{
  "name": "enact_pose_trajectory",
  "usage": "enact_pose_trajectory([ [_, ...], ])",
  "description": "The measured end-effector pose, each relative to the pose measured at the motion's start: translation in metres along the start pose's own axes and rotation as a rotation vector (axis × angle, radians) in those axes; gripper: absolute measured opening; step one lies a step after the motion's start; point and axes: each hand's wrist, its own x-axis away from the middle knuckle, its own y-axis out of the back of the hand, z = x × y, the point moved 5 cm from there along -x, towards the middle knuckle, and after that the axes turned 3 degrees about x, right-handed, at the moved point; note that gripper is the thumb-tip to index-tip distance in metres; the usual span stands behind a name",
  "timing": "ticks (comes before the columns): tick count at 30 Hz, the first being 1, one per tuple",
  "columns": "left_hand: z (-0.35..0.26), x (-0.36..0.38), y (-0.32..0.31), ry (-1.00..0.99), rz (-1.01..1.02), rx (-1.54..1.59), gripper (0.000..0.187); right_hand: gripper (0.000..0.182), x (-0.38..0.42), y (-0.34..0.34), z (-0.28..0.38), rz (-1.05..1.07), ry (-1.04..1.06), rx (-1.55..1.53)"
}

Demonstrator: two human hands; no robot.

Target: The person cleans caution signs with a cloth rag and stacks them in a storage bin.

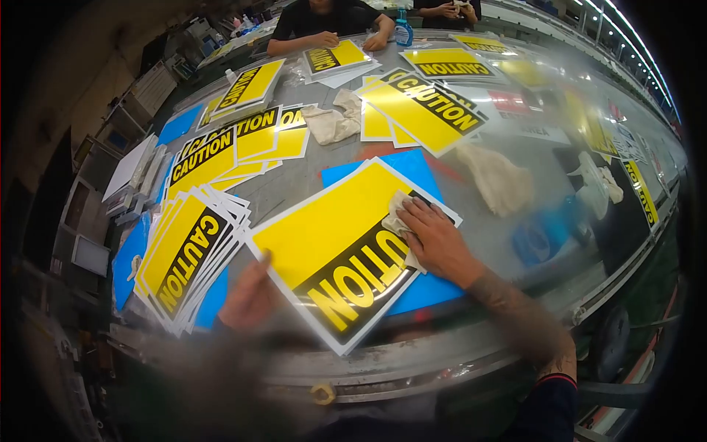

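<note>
A yellow and black caution sign (324, 236) lies at an angle before me, over a blue sheet (423, 298). My right hand (434, 239) presses a cream cloth (398, 214) onto the sign's black band, its fingers closed over the cloth and hiding some of the lettering. At the sign's left edge, my left hand (250, 295) has its thumb against the border and grips the edge; a blurry patch of the view smears the rest of that hand. A fanned stack of caution signs (184, 258) lies to the left of my left hand.
More caution signs (427, 110) lie in piles across the table. Loose cloths (497, 177) lie right of my sign and beyond it. A blue spray bottle (403, 29) stands at the far side, beside a co-worker's hand (375, 42). The metal table edge (442, 357) runs close to me.
</note>
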Motion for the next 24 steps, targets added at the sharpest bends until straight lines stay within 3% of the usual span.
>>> enact_pose_trajectory([
  [3,0.046,-0.008,0.021,0.037,-0.135,-0.047,0.048,0.046,-0.004,0.006,0.025,0.061,0.116,0.175],
  [4,0.051,-0.006,0.021,0.027,-0.159,-0.04,0.047,0.047,-0.001,0.003,0.042,0.096,0.163,0.244],
  [6,0.054,-0.007,0.019,0.028,-0.189,-0.046,0.045,0.05,0.011,-0.015,0.104,0.135,0.367,0.048],
  [8,0.059,-0.008,0.022,0.024,-0.178,-0.068,0.044,0.053,0.018,-0.014,0.158,0.073,0.41,-0.262],
  [11,0.065,-0.01,0.036,0.024,-0.223,-0.166,0.041,0.052,0.002,-0.024,0.125,0.131,0.341,-0.063],
  [14,0.058,-0.005,0.026,0.096,-0.299,-0.208,0.042,0.046,-0.035,-0.019,0.047,0.04,0.111,0.197],
  [16,0.06,-0.007,0.029,0.113,-0.304,-0.206,0.043,0.047,-0.061,-0.029,0.008,0.057,-0.082,0.172],
  [18,0.06,-0.008,0.031,0.118,-0.282,-0.189,0.043,0.046,-0.077,-0.042,0.017,0.009,-0.046,0.232],
  [20,0.06,-0.009,0.028,0.114,-0.26,-0.144,0.042,0.045,-0.074,-0.06,0.062,0.068,0.217,0.242],
  [21,0.058,-0.01,0.027,0.078,-0.217,-0.133,0.043,0.044,-0.071,-0.054,0.084,0.006,0.236,0.033],
  [24,0.057,-0.009,0.025,0.116,-0.232,-0.113,0.045,0.042,-0.09,-0.049,0.048,0.075,0.154,0.158],
])
